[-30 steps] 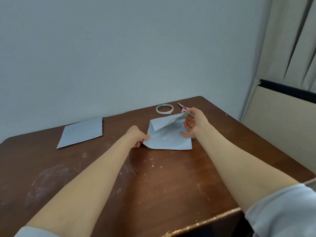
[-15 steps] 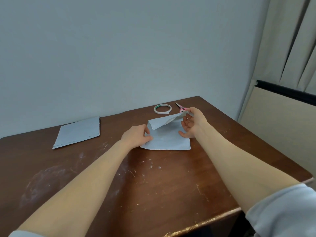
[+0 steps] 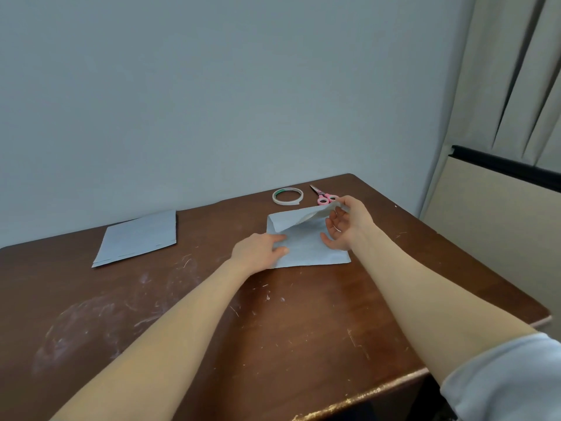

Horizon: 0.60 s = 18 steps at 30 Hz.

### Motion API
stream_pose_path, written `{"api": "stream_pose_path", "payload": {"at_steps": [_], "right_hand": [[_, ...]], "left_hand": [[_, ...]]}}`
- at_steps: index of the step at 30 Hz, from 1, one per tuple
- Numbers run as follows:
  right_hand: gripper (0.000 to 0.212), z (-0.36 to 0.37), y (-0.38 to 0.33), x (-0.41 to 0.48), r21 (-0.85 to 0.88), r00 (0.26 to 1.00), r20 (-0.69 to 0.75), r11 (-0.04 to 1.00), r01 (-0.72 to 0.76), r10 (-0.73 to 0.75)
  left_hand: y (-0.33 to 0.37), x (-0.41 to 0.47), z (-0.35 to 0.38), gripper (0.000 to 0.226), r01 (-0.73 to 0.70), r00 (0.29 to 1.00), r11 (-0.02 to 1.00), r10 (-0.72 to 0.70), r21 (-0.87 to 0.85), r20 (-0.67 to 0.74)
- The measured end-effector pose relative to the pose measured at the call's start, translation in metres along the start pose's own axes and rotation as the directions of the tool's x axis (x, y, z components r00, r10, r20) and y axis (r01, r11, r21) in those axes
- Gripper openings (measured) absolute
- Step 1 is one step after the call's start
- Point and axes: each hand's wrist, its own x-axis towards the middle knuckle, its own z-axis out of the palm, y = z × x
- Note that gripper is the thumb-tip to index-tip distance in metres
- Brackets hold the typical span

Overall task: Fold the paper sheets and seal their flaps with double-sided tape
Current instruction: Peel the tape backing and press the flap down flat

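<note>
Mid-fold, the left hand (image 3: 261,252) pinned the sheet (image 3: 306,249) with flat fingers while the right hand (image 3: 349,226) pinched the flap (image 3: 303,215) raised beyond them, seemingly due for creasing down.

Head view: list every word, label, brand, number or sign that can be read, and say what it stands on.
None can be read.
The sheet, whose flap the right hand pinches, shows no print.
The folded sheet at the left shows no print either.
The tape roll has a green inner band but no lettering that can be made out.
The scissors are too small to show any mark.
</note>
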Motion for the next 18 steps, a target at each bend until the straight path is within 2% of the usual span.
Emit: {"api": "stream_pose_path", "payload": {"at_steps": [1, 2, 3, 4, 5, 6, 7, 9, 11, 13, 18], "right_hand": [[0.010, -0.001, 0.000, -0.001, -0.001, 1.000, 0.003, 1.000, -0.002, 0.002], [0.008, -0.001, 0.000, -0.002, -0.004, 1.000, 0.006, 1.000, -0.006, 0.006], [0.007, -0.002, 0.000, -0.003, -0.011, 1.000, 0.009, 1.000, -0.009, 0.009], [0.007, -0.002, 0.000, -0.004, -0.022, 1.000, 0.013, 1.000, -0.007, 0.008], [0.007, -0.003, 0.000, -0.004, -0.034, 1.000, 0.016, 0.999, -0.004, 0.004], [0.007, -0.003, -0.001, -0.005, -0.046, 1.000, 0.019, 0.999, -0.001, 0.002], [0.008, -0.003, -0.002, -0.006, -0.060, 1.000, 0.021, 0.998, 0.001, 0.001], [0.009, -0.004, -0.003, -0.008, -0.104, 1.000, 0.020, 0.995, 0.000, 0.003], [0.011, -0.006, -0.004, -0.011, -0.191, 1.000, 0.010, 0.981, 0.005, -0.003], [0.014, -0.010, -0.005, -0.013, -0.298, 1.000, -0.014, 0.955, 0.013, -0.018], [0.009, -0.019, -0.009, -0.017, -0.447, 0.995, -0.066, 0.894, 0.041, -0.079]], "left_hand": [[-0.001, 0.000, -0.004, 0.036, 0.039, 0.999, 0.993, -0.042, -0.115, -0.026], [-0.002, 0.000, -0.008, 0.037, 0.096, 0.992, 0.945, -0.117, -0.312, -0.050], [0.000, -0.001, -0.012, 0.044, 0.177, 0.974, 0.815, -0.226, -0.551, -0.021], [0.002, -0.003, -0.017, 0.052, 0.259, 0.948, 0.608, -0.309, -0.750, 0.076], [0.004, -0.004, -0.021, 0.060, 0.321, 0.926, 0.414, -0.326, -0.852, 0.190], [0.006, -0.005, -0.025, 0.065, 0.369, 0.912, 0.302, -0.298, -0.879, 0.280], [0.007, -0.006, -0.026, 0.067, 0.405, 0.903, 0.249, -0.258, -0.880, 0.343], [0.009, -0.008, -0.030, 0.051, 0.429, 0.897, 0.210, -0.217, -0.879, 0.386], [0.010, -0.007, -0.033, 0.026, 0.424, 0.893, 0.187, -0.245, -0.886, 0.376], [0.008, -0.007, -0.036, 0.013, 0.418, 0.888, 0.165, -0.283, -0.893, 0.363], [0.004, -0.006, -0.036, 0.020, 0.409, 0.882, 0.172, -0.328, -0.896, 0.339]]}}
